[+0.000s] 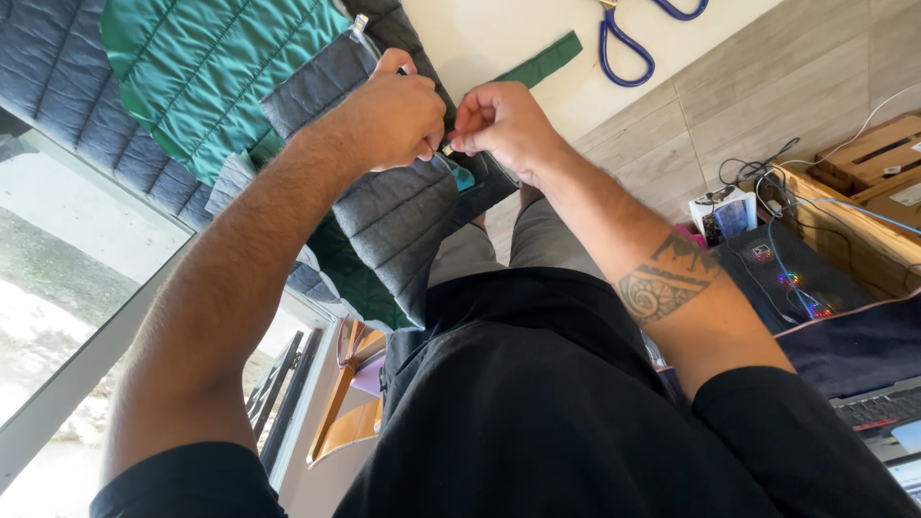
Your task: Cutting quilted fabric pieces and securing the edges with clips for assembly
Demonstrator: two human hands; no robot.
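Both hands meet fingertip to fingertip over the grey quilted fabric [384, 211]: the left hand [389, 120] pinches its upper edge in a narrow grip, the right hand [499, 125] pinches a small metal piece [447, 149] just beside it, between the two.

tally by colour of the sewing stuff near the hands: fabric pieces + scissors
Green quilted fabric: 1
Grey quilted fabric: 1
Green fabric strip: 1
Blue-handled scissors: 1
Total: 4
By colour: green 2, grey 1, blue 1.
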